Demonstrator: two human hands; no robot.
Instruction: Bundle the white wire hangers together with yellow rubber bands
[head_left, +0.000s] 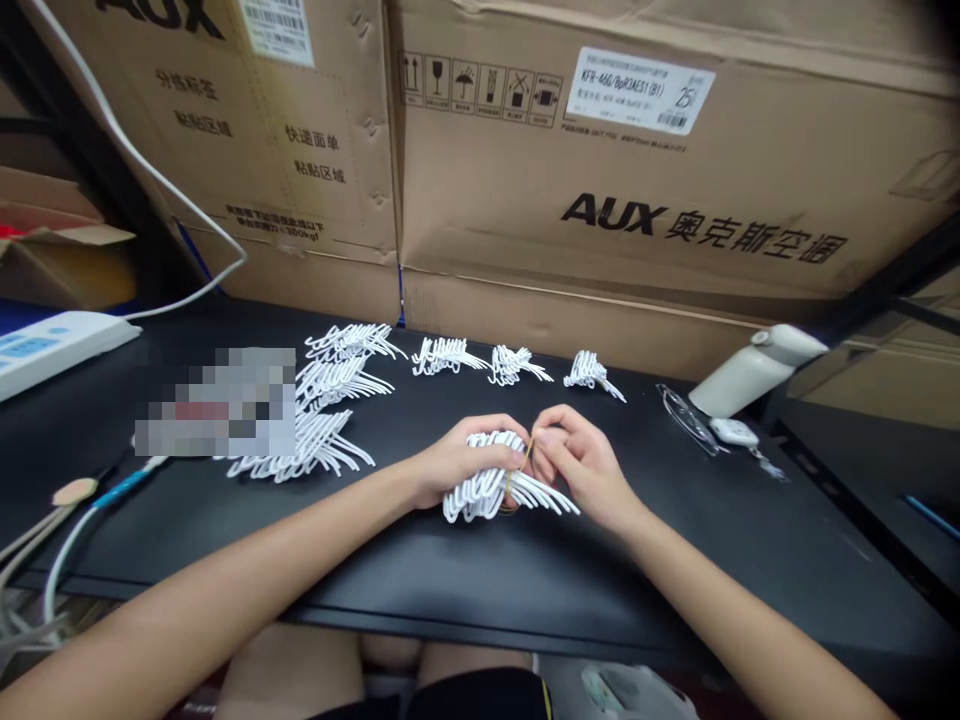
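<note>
Bottle, glasses right of hands

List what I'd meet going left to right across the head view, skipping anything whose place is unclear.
White power strip → front-left pile of white hooks → left hand, gripping a bundle of white hooks → right hand, pinching a yellow band → pale bottle.

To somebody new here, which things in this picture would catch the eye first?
Near the centre, the left hand grips a bundle of white hooks, and the right hand pinches a yellowish band at the bundle. Across the back, large AUX cartons stand side by side.
</note>
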